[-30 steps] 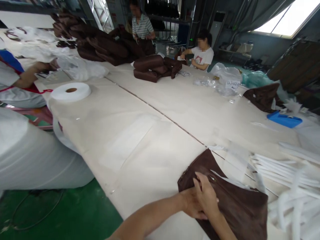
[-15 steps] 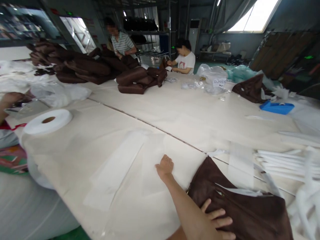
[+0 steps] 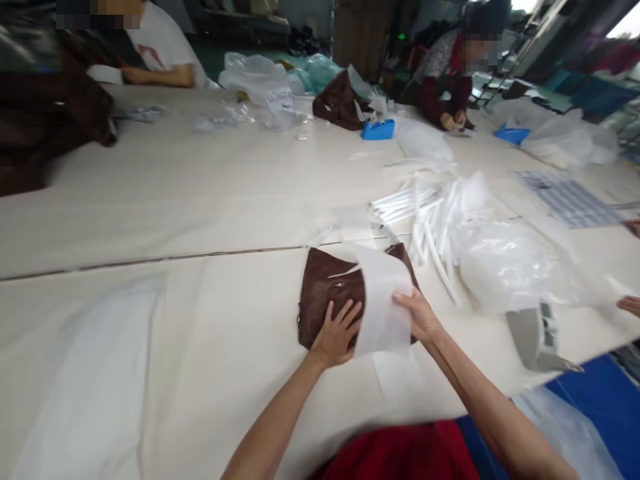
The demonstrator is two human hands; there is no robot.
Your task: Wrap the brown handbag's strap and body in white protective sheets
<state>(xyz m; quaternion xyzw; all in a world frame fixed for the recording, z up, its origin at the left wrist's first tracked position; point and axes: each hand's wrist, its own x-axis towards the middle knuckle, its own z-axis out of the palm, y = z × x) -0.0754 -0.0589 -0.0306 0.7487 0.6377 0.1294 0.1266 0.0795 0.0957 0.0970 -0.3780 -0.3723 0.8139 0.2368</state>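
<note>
A dark brown bag (image 3: pixel 320 283) lies on the pale table (image 3: pixel 225 320) in front of me. My left hand (image 3: pixel 339 333) rests on its lower part with the fingers spread. A translucent white sheet (image 3: pixel 383 300) covers the bag's right portion and hangs over its near edge. Its right side is pinched in my right hand (image 3: pixel 417 315), between thumb and fingers. White wrapped straps extend from the bag's far corners.
White strips (image 3: pixel 425 213) and clear plastic (image 3: pixel 510 260) lie right of the bag, near a grey tape dispenser (image 3: pixel 537 337). Brown bags (image 3: pixel 45 127) are piled far left. People work across the table; another person's hand (image 3: pixel 631 305) shows at the right edge.
The view has swung right and down. My crossed arms have come apart; my right hand now holds a white sheet over the bag, while my left hand lies spread on it.
</note>
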